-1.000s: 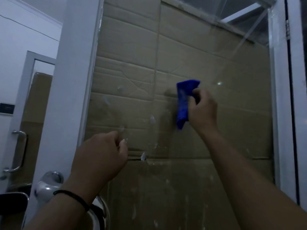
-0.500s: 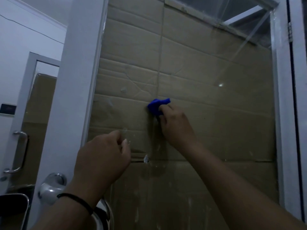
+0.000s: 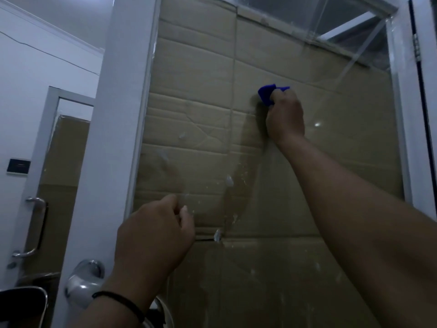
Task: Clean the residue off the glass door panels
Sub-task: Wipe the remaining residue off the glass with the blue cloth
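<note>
So we're up close to the glass door panel point(image 3: 295, 209), which fills most of the view, with brown cardboard point(image 3: 201, 74) sitting right behind the glass and a clear strip showing along the top right. The white door frame point(image 3: 118, 114) runs down the left side of the pane, and there's a silver door knob point(image 3: 84, 280) low on it.

Our right hand point(image 3: 285, 117) is up high on the glass, right of the middle, its grip closed around a bunched-up blue cloth point(image 3: 268, 93) that's pressed against the pane; only the top bit of the cloth pokes out above the fingers. Our left hand point(image 3: 153, 235) is lower down near the frame, fingers curled in with the thumb and fingertips together against the glass. Can't tell if there's anything actually pinched in there. A black band point(image 3: 123, 301) sits on that wrist.

Residue point(image 3: 229, 181) is all over the pane as whitish spots and smears, mostly across the middle and lower part, below the cloth.
</note>
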A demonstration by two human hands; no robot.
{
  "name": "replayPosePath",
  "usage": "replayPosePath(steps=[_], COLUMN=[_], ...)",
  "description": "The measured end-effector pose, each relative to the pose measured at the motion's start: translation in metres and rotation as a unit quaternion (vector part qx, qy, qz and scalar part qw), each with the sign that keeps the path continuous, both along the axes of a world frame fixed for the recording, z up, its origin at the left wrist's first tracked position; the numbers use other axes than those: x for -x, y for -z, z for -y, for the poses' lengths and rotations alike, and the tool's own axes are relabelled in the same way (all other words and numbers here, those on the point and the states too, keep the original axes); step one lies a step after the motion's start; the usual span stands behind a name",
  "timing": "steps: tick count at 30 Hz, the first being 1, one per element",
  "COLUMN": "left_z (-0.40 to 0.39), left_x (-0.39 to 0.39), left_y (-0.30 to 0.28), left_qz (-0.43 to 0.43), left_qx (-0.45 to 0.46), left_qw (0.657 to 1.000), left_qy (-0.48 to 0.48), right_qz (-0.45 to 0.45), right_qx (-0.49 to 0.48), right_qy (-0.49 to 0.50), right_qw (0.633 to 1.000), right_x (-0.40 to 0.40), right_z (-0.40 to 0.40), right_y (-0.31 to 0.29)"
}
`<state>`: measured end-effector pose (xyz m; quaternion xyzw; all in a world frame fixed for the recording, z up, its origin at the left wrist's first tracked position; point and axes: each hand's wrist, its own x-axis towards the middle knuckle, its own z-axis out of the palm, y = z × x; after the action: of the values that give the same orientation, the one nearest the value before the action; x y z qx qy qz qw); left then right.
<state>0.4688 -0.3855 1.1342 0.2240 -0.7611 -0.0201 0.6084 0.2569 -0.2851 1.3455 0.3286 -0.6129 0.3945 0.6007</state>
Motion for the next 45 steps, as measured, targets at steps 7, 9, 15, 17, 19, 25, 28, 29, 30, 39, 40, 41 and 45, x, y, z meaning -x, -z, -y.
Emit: replayPosePath(steps=[7,9,15,17,19,25,28,29,30,39,40,41,45], left_z=[0.001,0.001,-0.001,-0.001,-0.001,0.002,0.005,0.007,0.008,0.012,0.012,0.012,0.014], left_x=[0.001,0.001,-0.001,-0.001,-0.001,-0.001,-0.004,-0.007,-0.01,-0.018,-0.017,-0.017,-0.016], left_y=[0.0,0.0,0.0,0.0,0.0,0.001,0.0,0.0,0.001,0.004,0.004,0.004,0.005], left_qz=[-0.005,-0.001,-0.006,-0.015,-0.023,-0.041,-0.053,-0.058,-0.063,-0.02,-0.014,-0.01,-0.008], left_qx=[-0.001,0.001,-0.008,-0.007,-0.006,-0.006,-0.006,-0.006,-0.004,-0.033,-0.037,-0.039,-0.043], left_qw=[1.0,1.0,1.0,1.0,1.0,0.999,0.998,0.997,0.997,0.998,0.998,0.998,0.998], left_qy=[0.006,0.009,0.009,0.005,0.001,0.007,0.03,0.039,0.047,0.047,0.046,0.043,0.041], right_qz=[-0.181,-0.193,-0.086,-0.068,-0.057,-0.099,-0.177,-0.204,-0.225,-0.143,-0.16,-0.177,-0.214], right_qx=[-0.134,-0.178,-0.003,0.065,0.054,-0.072,-0.141,-0.184,-0.231,-0.08,-0.085,-0.106,-0.174], right_qy=[-0.105,-0.134,-0.166,-0.128,-0.075,-0.022,-0.074,-0.09,-0.097,-0.117,-0.091,-0.069,-0.04], right_qw=[0.969,0.956,0.982,0.987,0.994,0.992,0.971,0.957,0.942,0.979,0.979,0.976,0.96], right_x=[-0.062,-0.073,-0.063,-0.056,-0.052,-0.069,-0.092,-0.099,-0.104,-0.107,-0.108,-0.11,-0.117], right_z=[0.04,0.042,0.016,0.007,0.01,0.051,0.06,0.062,0.062,0.041,0.044,0.05,0.075], right_y=[0.094,0.111,0.057,0.033,0.018,0.036,0.076,0.093,0.107,0.05,0.046,0.045,0.066])
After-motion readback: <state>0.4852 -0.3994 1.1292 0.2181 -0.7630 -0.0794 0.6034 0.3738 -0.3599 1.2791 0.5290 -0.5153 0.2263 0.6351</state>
